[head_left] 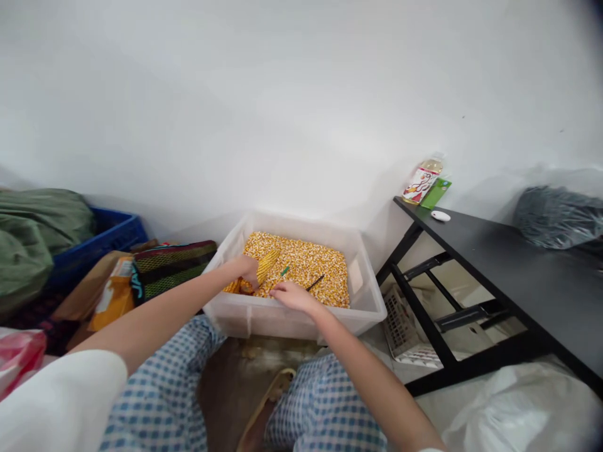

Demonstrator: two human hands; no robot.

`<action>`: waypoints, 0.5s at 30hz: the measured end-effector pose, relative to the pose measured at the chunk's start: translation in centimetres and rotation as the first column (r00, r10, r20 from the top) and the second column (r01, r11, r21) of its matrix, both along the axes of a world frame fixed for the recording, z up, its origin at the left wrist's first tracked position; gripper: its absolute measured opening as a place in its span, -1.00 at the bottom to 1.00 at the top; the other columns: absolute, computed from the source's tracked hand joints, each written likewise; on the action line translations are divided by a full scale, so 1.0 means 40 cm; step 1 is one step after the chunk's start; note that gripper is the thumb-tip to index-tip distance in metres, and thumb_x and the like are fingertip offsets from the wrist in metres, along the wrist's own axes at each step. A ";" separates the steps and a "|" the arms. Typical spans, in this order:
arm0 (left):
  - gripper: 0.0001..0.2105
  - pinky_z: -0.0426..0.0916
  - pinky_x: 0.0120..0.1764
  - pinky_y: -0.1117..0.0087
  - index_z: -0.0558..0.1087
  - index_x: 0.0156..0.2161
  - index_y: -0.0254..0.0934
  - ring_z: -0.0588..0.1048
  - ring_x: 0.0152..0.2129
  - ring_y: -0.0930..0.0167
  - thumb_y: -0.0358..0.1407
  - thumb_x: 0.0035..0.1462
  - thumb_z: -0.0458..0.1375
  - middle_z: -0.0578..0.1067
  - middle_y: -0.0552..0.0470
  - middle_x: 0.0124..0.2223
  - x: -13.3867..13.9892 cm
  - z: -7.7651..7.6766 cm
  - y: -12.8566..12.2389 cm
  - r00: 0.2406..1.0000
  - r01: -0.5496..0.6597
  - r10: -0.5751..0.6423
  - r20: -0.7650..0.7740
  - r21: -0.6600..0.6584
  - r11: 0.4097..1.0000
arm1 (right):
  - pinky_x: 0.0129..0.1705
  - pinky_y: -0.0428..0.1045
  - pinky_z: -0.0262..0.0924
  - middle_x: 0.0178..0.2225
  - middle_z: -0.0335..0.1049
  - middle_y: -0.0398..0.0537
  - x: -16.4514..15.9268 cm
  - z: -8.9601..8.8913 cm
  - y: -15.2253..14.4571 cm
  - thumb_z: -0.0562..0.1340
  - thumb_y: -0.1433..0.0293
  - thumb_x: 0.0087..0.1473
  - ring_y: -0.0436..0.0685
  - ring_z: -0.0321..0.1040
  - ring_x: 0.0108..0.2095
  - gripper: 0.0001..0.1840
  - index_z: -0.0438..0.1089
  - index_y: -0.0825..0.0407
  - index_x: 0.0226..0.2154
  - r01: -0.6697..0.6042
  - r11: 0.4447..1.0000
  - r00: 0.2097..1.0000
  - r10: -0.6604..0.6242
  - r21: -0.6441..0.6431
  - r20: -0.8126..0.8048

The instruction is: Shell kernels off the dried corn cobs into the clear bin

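My left hand point(247, 270) is closed around a yellow corn cob point(267, 265) at the left side of a translucent plastic bin point(282, 317). Loose yellow and white corn kernels point(311, 254) cover the bin's floor. More cobs point(232, 287) lie by the left wall, partly behind my left hand. My right hand point(293, 295) is low over the kernels near the front wall, fingers stretched leftward and partly bent; its palm is hidden. A thin dark stick-like tool point(315, 282) lies beside it, one end hidden. Between the hands sits a small green piece point(285, 271).
On the right stands a black table point(499, 257) with a bottle point(424, 179), a green box point(436, 193), a white oval object point(440, 216) and a bagged dark bundle point(560, 215). A blue crate point(120, 229) and cardboard point(89, 285) are left. A white bag point(522, 408) lies front right.
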State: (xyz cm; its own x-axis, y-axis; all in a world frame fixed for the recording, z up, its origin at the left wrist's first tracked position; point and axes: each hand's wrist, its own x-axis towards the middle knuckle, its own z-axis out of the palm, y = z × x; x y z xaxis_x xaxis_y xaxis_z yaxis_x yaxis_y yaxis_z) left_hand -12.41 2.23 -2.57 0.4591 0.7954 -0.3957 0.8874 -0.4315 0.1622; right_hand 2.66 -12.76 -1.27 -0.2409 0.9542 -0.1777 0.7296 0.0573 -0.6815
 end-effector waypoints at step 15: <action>-0.58 0.32 -0.19 0.14 0.54 -0.53 -0.28 0.46 -0.33 0.04 -0.04 -0.60 0.32 0.51 -0.13 -0.47 0.056 -0.035 0.029 0.949 -0.082 0.056 -0.310 -0.070 0.994 | -0.53 -0.14 0.07 -0.57 0.38 -0.05 0.163 -0.029 0.285 0.07 0.34 0.06 -0.05 0.20 -0.62 -0.72 0.38 0.16 -0.51 0.107 0.980 0.967 -0.063 -0.168 0.247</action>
